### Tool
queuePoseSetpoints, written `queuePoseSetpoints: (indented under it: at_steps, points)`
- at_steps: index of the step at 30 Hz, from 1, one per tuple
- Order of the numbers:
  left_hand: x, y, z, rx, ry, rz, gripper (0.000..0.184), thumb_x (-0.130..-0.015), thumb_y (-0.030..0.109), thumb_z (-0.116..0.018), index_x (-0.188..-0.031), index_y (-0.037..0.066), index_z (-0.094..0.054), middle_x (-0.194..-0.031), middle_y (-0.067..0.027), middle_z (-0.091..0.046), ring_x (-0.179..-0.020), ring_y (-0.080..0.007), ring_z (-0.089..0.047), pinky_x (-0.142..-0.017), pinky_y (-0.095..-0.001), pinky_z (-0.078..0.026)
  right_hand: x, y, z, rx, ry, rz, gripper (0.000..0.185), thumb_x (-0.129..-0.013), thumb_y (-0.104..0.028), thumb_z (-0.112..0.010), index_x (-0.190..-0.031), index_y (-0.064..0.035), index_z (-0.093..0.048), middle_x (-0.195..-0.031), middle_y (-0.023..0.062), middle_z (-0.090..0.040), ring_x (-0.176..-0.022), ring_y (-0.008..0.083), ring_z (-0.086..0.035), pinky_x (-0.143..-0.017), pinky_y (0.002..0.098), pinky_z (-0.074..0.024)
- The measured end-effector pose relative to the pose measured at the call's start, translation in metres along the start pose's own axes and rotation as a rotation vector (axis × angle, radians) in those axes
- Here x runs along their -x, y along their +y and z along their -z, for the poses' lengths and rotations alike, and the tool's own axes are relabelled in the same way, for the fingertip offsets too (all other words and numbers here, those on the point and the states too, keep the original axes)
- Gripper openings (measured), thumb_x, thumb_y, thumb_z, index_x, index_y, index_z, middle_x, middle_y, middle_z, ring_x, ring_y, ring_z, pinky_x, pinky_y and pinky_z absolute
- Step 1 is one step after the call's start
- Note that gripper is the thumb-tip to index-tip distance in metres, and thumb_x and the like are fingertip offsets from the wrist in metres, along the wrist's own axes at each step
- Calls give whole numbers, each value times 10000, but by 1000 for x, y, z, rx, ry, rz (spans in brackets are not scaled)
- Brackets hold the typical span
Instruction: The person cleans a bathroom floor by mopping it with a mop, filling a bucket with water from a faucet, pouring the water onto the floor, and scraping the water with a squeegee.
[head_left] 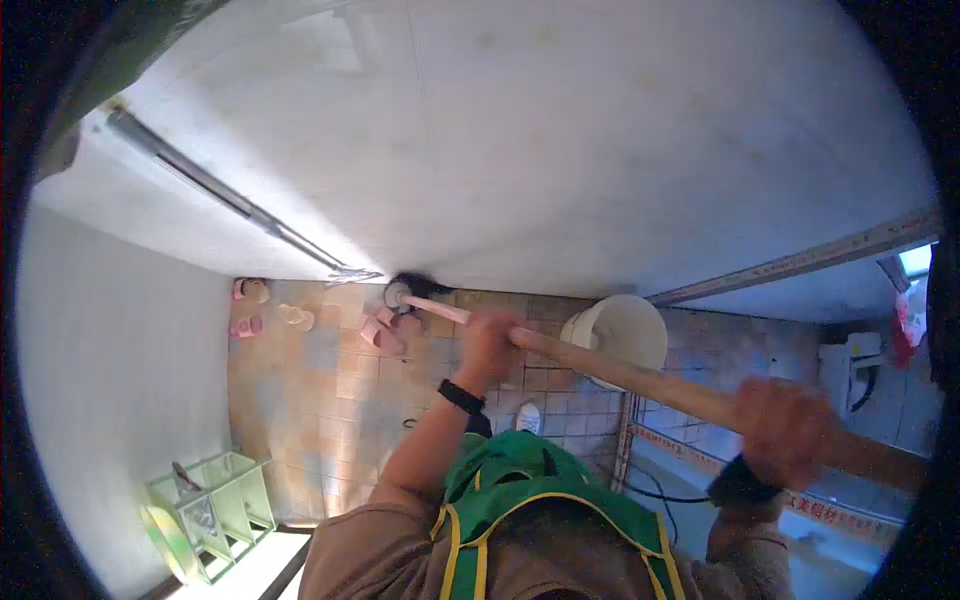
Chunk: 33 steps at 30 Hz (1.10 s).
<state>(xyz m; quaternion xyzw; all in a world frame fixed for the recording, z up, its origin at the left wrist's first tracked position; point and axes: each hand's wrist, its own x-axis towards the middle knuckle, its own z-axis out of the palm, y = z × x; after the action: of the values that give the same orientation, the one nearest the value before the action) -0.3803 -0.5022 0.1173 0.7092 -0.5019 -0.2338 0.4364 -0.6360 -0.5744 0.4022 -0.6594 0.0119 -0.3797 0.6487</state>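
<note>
A long wooden-handled mop slants across the view, its round pale head and dark strands against the foot of the wall. My left hand is closed around the lower part of the handle, with a black band on the wrist. Higher up, near the handle's top end, my right hand also grips it, slightly blurred. Pink slippers lie on the tiled floor beside the mop head. Behind the handle stands a white bucket, partly covered by it.
More footwear lies by the left wall. A pale green shelf rack stands at lower left. A metal track with red lettering and a dark cable are at right. White equipment sits in the far right corner.
</note>
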Motion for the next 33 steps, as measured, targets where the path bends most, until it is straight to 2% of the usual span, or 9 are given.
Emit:
queuePoseSetpoints:
  at_steps: [1, 4, 10, 12, 16, 19, 22, 25, 33]
  points:
    - [-7, -36, -7, 213, -17, 90, 57, -619, 157, -644, -648, 132, -601, -670, -88, -564, -715, -291, -559, -680, -401, -436, -13, 19, -14, 72, 42, -70, 135, -741, -236, -637, -805, -119, -613, -713, 22, -560, -632, 206, -516, -694, 363, -438]
    - [-22, -100, -22, -224, 104, -56, 114, -614, 167, -662, -714, 123, -629, -709, -107, -577, -755, -304, -557, -710, -398, -438, -13, 91, -21, 274, 166, -277, 195, -718, -182, -664, -631, -91, -516, -611, 22, -524, -597, 186, -515, -701, 379, -443]
    - [-15, -143, -70, -324, -440, -5, 200, -615, 225, -661, -769, 107, -610, -810, -114, -583, -817, -302, -546, -736, -406, -430, 80, 131, 8, 498, 196, -456, 176, -722, -175, -649, -656, -76, -520, -626, 33, -523, -606, 195, -521, -681, 382, -439]
    - [-2, -168, -115, -51, -436, 163, 208, -631, 215, -641, -808, 108, -624, -825, -115, -587, -839, -304, -549, -736, -414, -433, 100, 121, 13, 494, 241, -489, 169, -723, -172, -641, -658, -76, -518, -626, 34, -523, -600, 192, -518, -667, 377, -434]
    - [13, -138, -177, -413, -610, -122, 200, -651, 159, -599, -841, 112, -635, -799, -109, -599, -879, -312, -554, -737, -425, -443, 137, 110, 16, 470, 318, -516, 156, -725, -166, -626, -664, -77, -514, -626, 36, -522, -587, 187, -512, -639, 367, -424]
    - [10, -42, -179, -383, -852, 81, 165, -651, 127, -582, -809, 111, -624, -771, -112, -606, -850, -313, -570, -722, -425, -455, 166, 92, 19, 478, 377, -538, 146, -727, -161, -615, -668, -78, -511, -626, 38, -522, -578, 183, -508, -618, 359, -417]
    - [48, -60, -259, -244, -778, -257, 178, -627, 131, -597, -804, 121, -618, -779, -121, -608, -797, -310, -581, -683, -429, -463, 194, 58, 27, 504, 449, -561, 136, -729, -157, -604, -672, -79, -507, -627, 40, -521, -569, 180, -504, -597, 352, -410]
    - [74, -16, -286, -302, -921, -77, 156, -592, 147, -623, -746, 123, -612, -740, -124, -604, -736, -313, -586, -630, -438, -465, 225, 19, 34, 535, 508, -571, 126, -731, -152, -592, -676, -80, -504, -627, 42, -521, -560, 176, -500, -576, 344, -403]
    - [183, 29, -365, 49, -921, -228, 130, -545, 159, -641, -654, 138, -573, -657, -95, -572, -671, -327, -570, -562, -464, -430, 269, -71, 37, 617, 630, -477, 100, -736, -140, -562, -688, -82, -496, -627, 46, -519, -535, 166, -488, -519, 324, -384]
